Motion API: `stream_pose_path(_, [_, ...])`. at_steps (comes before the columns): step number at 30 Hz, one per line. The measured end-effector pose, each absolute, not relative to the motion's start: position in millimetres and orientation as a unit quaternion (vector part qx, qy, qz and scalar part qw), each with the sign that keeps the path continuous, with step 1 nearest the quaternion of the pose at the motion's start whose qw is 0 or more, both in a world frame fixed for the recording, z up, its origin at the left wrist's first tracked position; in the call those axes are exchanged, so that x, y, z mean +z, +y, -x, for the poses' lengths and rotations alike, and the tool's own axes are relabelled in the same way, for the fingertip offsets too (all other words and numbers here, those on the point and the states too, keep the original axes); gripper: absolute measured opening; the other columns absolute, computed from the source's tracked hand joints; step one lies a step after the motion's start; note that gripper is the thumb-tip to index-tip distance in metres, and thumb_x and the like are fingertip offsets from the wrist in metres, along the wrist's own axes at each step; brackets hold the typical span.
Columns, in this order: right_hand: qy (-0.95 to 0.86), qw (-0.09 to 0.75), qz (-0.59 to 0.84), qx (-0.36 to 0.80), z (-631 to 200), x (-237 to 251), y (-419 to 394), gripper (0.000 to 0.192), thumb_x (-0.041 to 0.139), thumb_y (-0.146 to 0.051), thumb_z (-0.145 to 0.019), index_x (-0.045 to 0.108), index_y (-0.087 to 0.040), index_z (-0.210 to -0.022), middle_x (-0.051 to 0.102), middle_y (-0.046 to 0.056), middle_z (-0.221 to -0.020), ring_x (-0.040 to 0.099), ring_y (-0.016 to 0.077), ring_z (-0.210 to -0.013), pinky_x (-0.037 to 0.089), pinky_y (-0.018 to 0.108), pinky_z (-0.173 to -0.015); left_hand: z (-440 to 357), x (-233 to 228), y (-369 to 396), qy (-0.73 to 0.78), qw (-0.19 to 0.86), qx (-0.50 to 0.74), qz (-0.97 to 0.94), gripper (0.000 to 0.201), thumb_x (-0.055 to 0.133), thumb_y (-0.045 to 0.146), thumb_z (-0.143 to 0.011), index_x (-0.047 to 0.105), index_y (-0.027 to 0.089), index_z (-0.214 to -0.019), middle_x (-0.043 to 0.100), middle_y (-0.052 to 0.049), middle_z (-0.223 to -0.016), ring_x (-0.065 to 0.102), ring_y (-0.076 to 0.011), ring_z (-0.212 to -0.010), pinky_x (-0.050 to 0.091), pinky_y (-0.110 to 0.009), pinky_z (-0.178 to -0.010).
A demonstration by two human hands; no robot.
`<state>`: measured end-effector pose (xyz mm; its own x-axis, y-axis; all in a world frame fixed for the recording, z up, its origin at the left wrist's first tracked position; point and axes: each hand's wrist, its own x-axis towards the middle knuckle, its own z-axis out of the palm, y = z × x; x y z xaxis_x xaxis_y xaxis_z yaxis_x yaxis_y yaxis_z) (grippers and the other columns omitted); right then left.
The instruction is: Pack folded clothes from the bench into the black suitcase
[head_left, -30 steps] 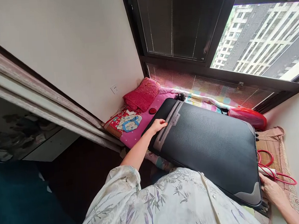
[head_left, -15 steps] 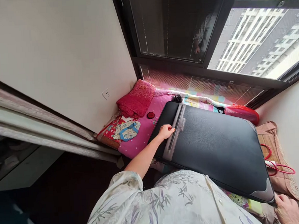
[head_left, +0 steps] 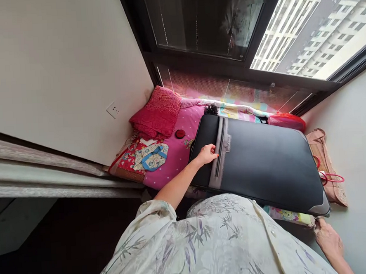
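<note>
A large black suitcase lies flat on a padded window seat, its grey handle strip toward the left. My left hand rests on the suitcase's left end, fingers bent against that strip. My right hand is at the lower right, just below the suitcase's wheeled corner and apart from it, fingertips near the edge of a colourful cushion. My flowered sleeve and shirt fill the bottom of the view.
A red pillow, a pink dotted cushion, a patterned cloth item and a small red disc lie left of the suitcase. A red bag sits behind it, a red cord and woven mat to its right. White walls, a socket and a window enclose the seat.
The suitcase has turned and slid farther onto the seat. My left hand shifted right along its end to the grey strip. My right hand has come off the bottom corner.
</note>
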<state>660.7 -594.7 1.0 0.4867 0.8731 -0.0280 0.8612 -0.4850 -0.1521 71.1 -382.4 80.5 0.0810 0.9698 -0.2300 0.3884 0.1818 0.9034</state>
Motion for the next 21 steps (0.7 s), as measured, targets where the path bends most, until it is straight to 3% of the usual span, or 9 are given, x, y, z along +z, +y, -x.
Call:
stream_pose_path(4, [-0.438, 0.052, 0.892, 0.101, -620, 13, -592, 0.013, 0.049, -0.037, -0.082, 0.058, -0.031, -0.075, 0.061, 0.014, -0.075, 0.040, 0.0214, -0.048, 0.032, 0.044, -0.059, -63, 70, -394, 0.522, 0.548, 0.330, -0.564, 0.061, 0.074, 0.003, -0.063, 0.062, 0.012, -0.122, 0.068, -0.007, -0.102, 0.064, -0.0150, -0.084, 0.055, -0.027, -0.074])
stream_pose_path(8, [-0.406, 0.022, 0.907, 0.106, -582, 17, -591, 0.024, 0.046, -0.035, -0.090, 0.069, -0.026, -0.094, 0.062, 0.014, -0.078, 0.048, 0.0238, -0.055, 0.036, 0.041, -0.061, -61, 65, -414, 0.497, 0.524, 0.348, -0.598, 0.088, 0.078, 0.005, -0.058, 0.051, 0.014, -0.141, 0.057, -0.016, -0.131, 0.062, -0.0246, -0.110, 0.059, -0.039, -0.088])
stream_pose_path(15, [-0.433, -0.007, 0.897, 0.089, -518, 14, -595, 0.040, 0.038, -0.032, -0.099, 0.071, -0.014, -0.113, 0.070, 0.018, -0.089, 0.059, 0.0265, -0.068, 0.038, 0.037, -0.065, -57, 62, -438, 0.460, 0.474, 0.359, -0.660, 0.103, 0.085, 0.014, -0.063, 0.036, 0.022, -0.154, 0.048, -0.016, -0.138, 0.057, -0.0300, -0.122, 0.056, -0.049, -0.100])
stream_pose_path(18, [-0.443, 0.003, 0.892, 0.089, -496, 9, -598, 0.038, 0.039, -0.032, -0.100, 0.071, -0.015, -0.111, 0.070, 0.016, -0.087, 0.058, 0.0245, -0.067, 0.037, 0.035, -0.066, -55, 62, -443, 0.464, 0.457, 0.341, -0.677, 0.104, 0.085, 0.015, -0.065, 0.033, 0.022, -0.155, 0.049, -0.015, -0.137, 0.059, -0.0281, -0.117, 0.058, -0.048, -0.096])
stream_pose_path(21, [-0.463, 0.028, 0.880, 0.101, -477, 2, -602, 0.034, 0.041, -0.031, -0.099, 0.071, -0.016, -0.106, 0.068, 0.012, -0.082, 0.056, 0.0208, -0.064, 0.035, 0.032, -0.065, -52, 63, -450, 0.468, 0.434, 0.337, -0.692, 0.093, 0.080, 0.012, -0.073, 0.035, 0.021, -0.153, 0.053, -0.011, -0.127, 0.060, -0.0233, -0.106, 0.060, -0.044, -0.091])
